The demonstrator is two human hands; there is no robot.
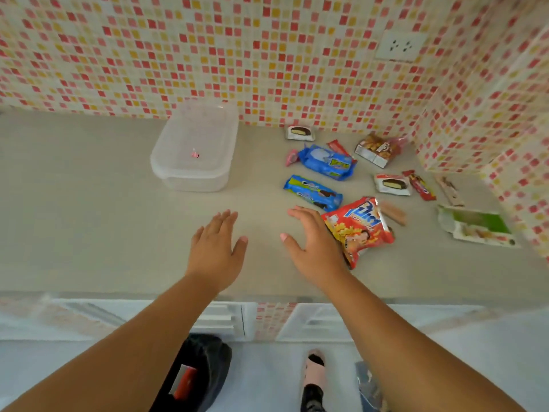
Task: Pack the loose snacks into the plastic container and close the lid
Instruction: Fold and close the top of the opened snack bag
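Both our hands, left [215,243] and right [315,242], are empty, grip apart; we should first unlid the clear rectangular plastic container [194,150] near the tabletop's [89,203] back edge.

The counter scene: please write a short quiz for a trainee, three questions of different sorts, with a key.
1. True or false: the lid is already on the plastic container.
2. Which snack lies closest to the right hand?
A. the red chip bag
B. the green packet
C. the brown box
3. Fill in: the left hand holds ____.

Key
1. True; the lid sits on top, and the snacks lie loose to its right.
2. A; the hand is at its edge.
3. Nothing; it is open and flat.
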